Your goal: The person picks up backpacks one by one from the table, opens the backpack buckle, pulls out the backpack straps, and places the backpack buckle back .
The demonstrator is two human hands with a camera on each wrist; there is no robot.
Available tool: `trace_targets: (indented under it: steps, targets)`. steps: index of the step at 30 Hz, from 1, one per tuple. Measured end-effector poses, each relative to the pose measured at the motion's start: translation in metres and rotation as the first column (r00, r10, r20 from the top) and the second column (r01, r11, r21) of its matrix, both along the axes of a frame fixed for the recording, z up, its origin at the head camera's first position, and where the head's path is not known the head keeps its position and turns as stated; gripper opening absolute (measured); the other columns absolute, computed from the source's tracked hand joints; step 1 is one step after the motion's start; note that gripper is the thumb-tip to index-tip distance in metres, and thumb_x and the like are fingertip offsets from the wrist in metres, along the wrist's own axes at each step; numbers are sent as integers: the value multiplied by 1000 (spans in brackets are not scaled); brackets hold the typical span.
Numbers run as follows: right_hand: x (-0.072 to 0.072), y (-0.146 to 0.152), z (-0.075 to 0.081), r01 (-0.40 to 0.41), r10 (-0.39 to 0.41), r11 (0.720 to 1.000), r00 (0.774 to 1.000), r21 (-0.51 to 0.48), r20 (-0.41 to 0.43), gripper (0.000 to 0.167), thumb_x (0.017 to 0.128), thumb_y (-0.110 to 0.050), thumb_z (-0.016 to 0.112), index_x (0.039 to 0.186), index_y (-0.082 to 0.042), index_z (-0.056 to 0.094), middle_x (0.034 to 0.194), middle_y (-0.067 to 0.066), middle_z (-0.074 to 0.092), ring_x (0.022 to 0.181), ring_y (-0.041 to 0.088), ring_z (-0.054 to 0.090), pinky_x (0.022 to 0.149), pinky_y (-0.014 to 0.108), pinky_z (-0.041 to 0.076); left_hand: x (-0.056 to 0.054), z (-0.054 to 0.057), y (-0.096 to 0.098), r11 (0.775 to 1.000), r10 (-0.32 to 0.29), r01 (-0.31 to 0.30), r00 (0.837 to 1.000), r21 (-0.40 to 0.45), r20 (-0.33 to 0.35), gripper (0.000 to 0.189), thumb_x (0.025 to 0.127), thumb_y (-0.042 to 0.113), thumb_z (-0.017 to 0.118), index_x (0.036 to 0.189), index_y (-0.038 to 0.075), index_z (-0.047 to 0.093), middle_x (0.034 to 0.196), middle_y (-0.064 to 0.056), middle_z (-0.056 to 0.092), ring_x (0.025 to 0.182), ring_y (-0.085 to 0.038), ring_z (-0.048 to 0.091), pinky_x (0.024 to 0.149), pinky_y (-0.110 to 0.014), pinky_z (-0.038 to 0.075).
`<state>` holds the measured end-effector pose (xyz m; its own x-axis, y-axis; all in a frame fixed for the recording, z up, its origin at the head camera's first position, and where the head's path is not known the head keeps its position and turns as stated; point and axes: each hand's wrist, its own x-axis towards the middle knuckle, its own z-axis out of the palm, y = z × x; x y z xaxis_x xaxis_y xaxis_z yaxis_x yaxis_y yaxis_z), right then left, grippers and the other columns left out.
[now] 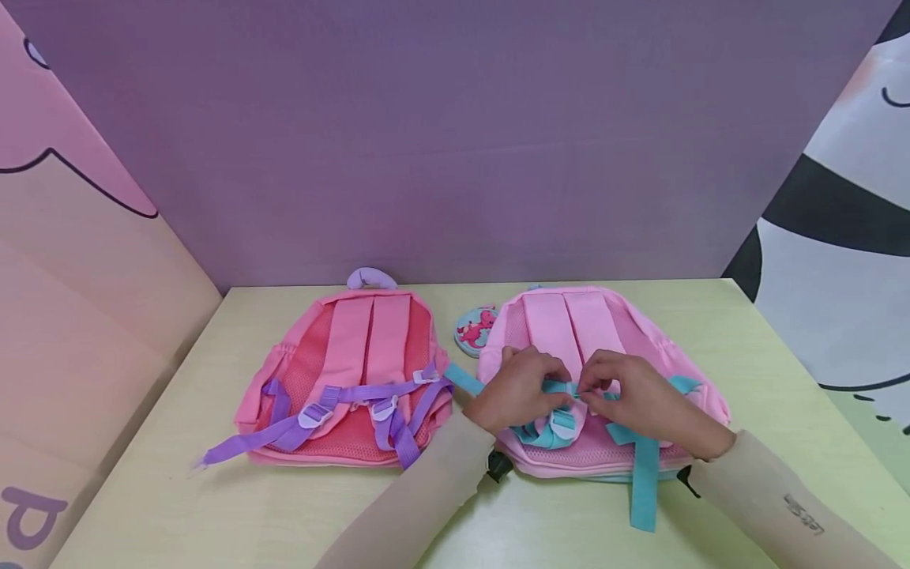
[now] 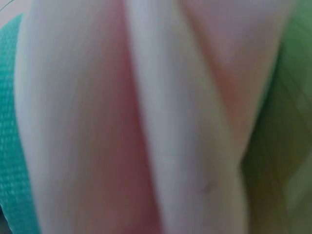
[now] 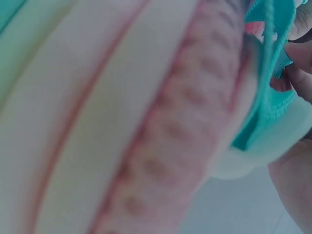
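A light pink backpack (image 1: 543, 320) lies with its padded straps upward, right of the table's middle. Over its lower half, my left hand (image 1: 520, 387) pinches a teal strap (image 1: 464, 379) between thumb and fingers. Close beside it my right hand (image 1: 636, 395) pinches the same teal webbing, the two sets of fingertips nearly meeting. Below the left fingers sits a teal buckle (image 1: 563, 423). A loose teal strap end (image 1: 644, 490) hangs over the backpack's lower edge. Blurred pale fabric (image 2: 87, 122) fills most of the left wrist view. Fingers (image 3: 301, 51) show by teal webbing (image 3: 265, 97) in the right wrist view.
To the left lies a coral pink backpack (image 1: 387, 324) with purple straps (image 1: 249, 445) and a lilac top handle (image 1: 371, 277). A round blue charm (image 1: 471, 330) with red figures lies between the backpacks. A purple panel (image 1: 455, 142) rises behind the pale table (image 1: 163, 506).
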<state>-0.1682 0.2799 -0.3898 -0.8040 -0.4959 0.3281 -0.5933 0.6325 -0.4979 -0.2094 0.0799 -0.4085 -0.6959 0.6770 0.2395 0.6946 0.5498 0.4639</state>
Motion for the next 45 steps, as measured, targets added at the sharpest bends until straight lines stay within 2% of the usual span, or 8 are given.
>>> trace_targets:
  steps: [7, 11, 15, 22, 28, 36, 41, 45]
  targets:
    - [2, 1, 0, 20, -20, 1000, 1000, 19, -8, 27, 73, 0, 78, 82, -20, 63, 81, -14, 54, 69, 6, 53, 63, 27, 49, 1, 1, 0, 1000, 2, -2, 1000, -10, 6, 27, 79, 38, 75, 100, 22, 70, 88, 19, 62, 87, 2, 46, 81, -29, 28]
    - [1, 0, 0, -7, 7, 1000, 1000, 13, -1, 28, 73, 0, 78, 85, -20, 63, 82, -10, 55, 69, 11, 54, 63, 27, 48, 0, 1, 0, 1000, -10, 10, 1000, -14, -21, 26, 80, 38, 75, 100, 22, 71, 89, 18, 63, 86, 1, 46, 79, -28, 28]
    - [-1, -1, 0, -25, 25, 1000, 1000, 3, 6, 26, 74, -1, 78, 84, -21, 65, 83, -11, 55, 69, 10, 53, 62, 27, 47, 0, 2, -1, 1000, -13, 13, 999, -16, -32, 26, 80, 38, 75, 99, 22, 71, 89, 18, 63, 87, 1, 46, 79, -28, 28]
    - [-1, -1, 3, -8, 9, 1000, 999, 22, -44, 23, 73, -2, 78, 78, -21, 67, 81, -14, 54, 72, 12, 53, 61, 28, 49, 0, 3, -2, 1000, -5, 5, 1000, 1, -21, 26, 79, 39, 76, 99, 23, 71, 87, 19, 62, 88, 2, 47, 80, -28, 28]
    - [2, 1, 6, 14, -13, 999, 998, 29, -60, 24, 73, -3, 79, 80, -21, 64, 80, -16, 55, 72, 12, 53, 63, 29, 49, 1, 5, -1, 1000, -8, 8, 1000, 3, -28, 27, 78, 37, 76, 99, 21, 71, 87, 19, 62, 91, 1, 49, 81, -29, 29]
    - [1, 4, 3, -27, 27, 1000, 998, 12, -48, 27, 73, -2, 78, 86, -22, 65, 85, -12, 57, 77, 11, 53, 67, 28, 48, 0, 5, -1, 1000, -11, 11, 999, -6, -44, 26, 79, 38, 76, 98, 22, 72, 88, 18, 63, 89, 1, 48, 80, -29, 28]
    - [-2, 2, 2, -52, 53, 999, 997, 4, -57, 25, 74, -2, 79, 82, -23, 67, 83, -15, 55, 76, 8, 52, 64, 26, 48, 0, 4, -1, 1000, -13, 14, 999, 14, -53, 26, 78, 38, 77, 97, 21, 72, 87, 18, 63, 86, 2, 47, 79, -28, 28]
    - [-2, 2, 2, -42, 43, 999, 996, 5, -81, 24, 73, -2, 79, 80, -22, 67, 82, -15, 55, 74, 8, 53, 63, 26, 49, 0, 4, -2, 1000, -6, 7, 999, 29, -33, 27, 77, 39, 78, 98, 22, 73, 85, 19, 63, 87, 3, 47, 79, -28, 28]
